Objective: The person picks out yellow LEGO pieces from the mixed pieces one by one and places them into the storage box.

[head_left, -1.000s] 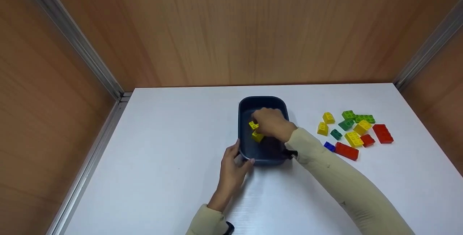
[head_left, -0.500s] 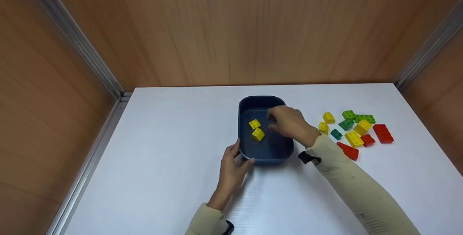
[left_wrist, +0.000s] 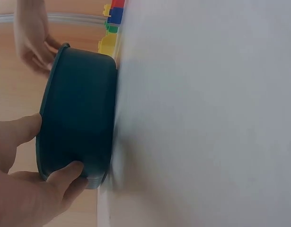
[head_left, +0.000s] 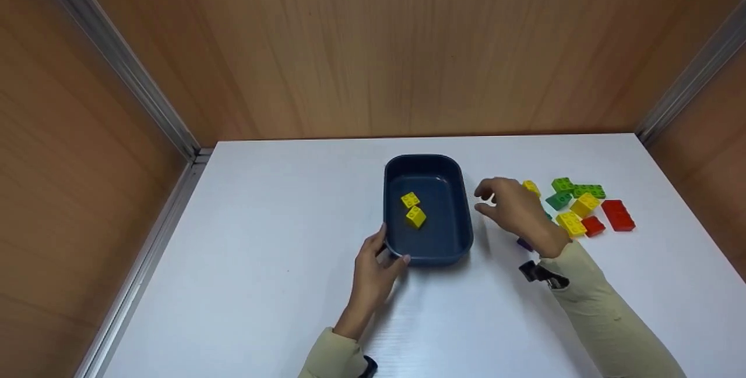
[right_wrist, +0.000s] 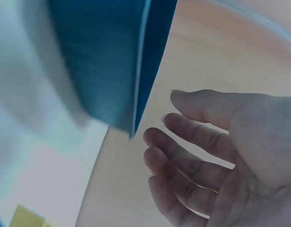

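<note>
A dark blue plastic tray (head_left: 440, 250) stands on the white table, with two yellow toy bricks (head_left: 415, 216) lying in it. My left hand (head_left: 374, 276) grips the tray's near left corner; in the left wrist view its thumb and fingers (left_wrist: 65, 176) hold the wall and rim. To the right of the tray, above the table, my right hand (head_left: 513, 206) holds nothing. Its fingers are loosely bent and apart in the right wrist view, close to the tray wall (right_wrist: 102, 71). Loose toy bricks lie beyond this hand, some partly hidden by it and the wrist.
At the right lie yellow bricks (head_left: 570, 223), green bricks (head_left: 559, 200) and red bricks (head_left: 618, 215). A blue brick (head_left: 524, 244) shows just under the right wrist. Wooden panels (head_left: 408, 46) stand behind the table and at both sides.
My right hand has come up out of the tray and moved right, toward the loose bricks, uncovering the two yellow bricks inside. My left hand and the tray have stayed in place.
</note>
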{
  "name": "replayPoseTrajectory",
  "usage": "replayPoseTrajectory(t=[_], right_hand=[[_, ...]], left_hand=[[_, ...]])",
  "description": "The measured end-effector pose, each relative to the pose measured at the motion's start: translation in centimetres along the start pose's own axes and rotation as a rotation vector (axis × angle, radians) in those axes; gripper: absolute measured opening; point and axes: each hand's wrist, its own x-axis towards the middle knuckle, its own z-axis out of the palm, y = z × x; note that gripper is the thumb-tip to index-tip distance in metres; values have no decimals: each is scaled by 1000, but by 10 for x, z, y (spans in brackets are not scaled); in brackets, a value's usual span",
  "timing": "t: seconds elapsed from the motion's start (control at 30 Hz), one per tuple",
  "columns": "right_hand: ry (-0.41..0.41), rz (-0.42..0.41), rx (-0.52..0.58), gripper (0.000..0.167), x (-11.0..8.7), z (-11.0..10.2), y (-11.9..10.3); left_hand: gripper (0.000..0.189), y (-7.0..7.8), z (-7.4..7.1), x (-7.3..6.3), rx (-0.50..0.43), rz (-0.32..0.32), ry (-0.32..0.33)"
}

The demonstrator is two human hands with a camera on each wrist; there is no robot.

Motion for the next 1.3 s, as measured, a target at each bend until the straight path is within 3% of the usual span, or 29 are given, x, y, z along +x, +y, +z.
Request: replayPoseTrajectory(t=[0.33, 0.53, 0.83, 1.3], right_hand=[[10, 119, 67, 29, -16, -7, 45], [37, 146, 75, 31, -23, -2, 63], [88, 162, 77, 34, -26, 1, 74], [64, 216, 67, 51, -26, 10, 88]], left_hand=[[79, -1, -2, -1, -26, -23, 0], [80, 0, -1, -2, -18, -44, 10], [79, -2, -2, -2, 3, -49, 22], [80, -2, 0, -1, -12, -32, 9]])
